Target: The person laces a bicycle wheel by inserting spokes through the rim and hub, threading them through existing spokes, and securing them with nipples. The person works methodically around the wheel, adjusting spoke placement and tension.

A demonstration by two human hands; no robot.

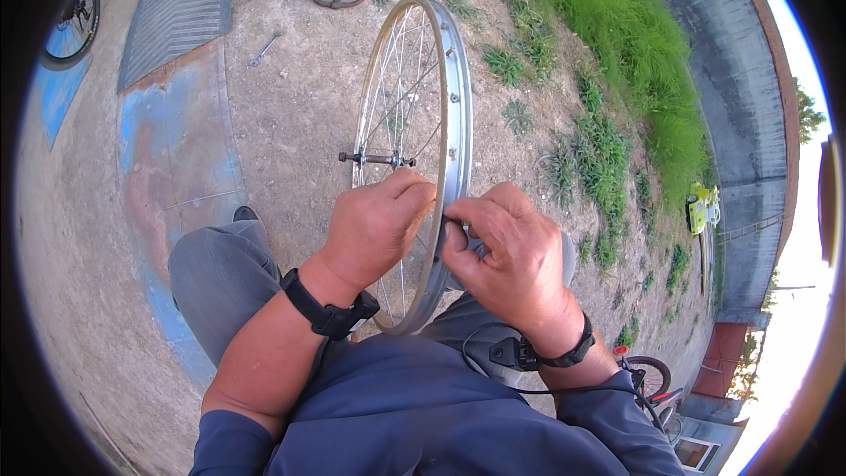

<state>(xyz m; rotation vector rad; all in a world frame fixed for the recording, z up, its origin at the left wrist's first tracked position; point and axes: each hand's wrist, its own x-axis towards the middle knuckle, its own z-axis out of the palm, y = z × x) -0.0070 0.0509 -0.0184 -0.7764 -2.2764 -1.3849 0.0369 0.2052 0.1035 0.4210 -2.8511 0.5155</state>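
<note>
The person's left hand (pixel 379 220) folds in at the spoke side of a silver metal bicycle wheel (pixel 456 115) without a tyre, thumb pressed against forefinger; whether they pinch a spoke is hidden. The right hand (pixel 507 242) meets the rim's outer channel with thumb and forefinger tips drawn close; I cannot tell whether anything small sits between them. The wheel stands upright between the 2 hands, over the lap and between the knees in grey trousers (pixel 220 278). Working well here probably means letting the left hand steady the rim while the right fingertips stay square to the channel, without twisting the wheel or bending the thin metal spokes (pixel 405 92). Seen nearly edge-on, the wheel's long outline runs from the lap away toward a rusty, curved metal handlebar (pixel 337 4); its dark metal axle (pixel 377 159) lies crosswise, left to right. A small silver wrench (pixel 263 53) lies on the dirt beyond, to the left.
</note>
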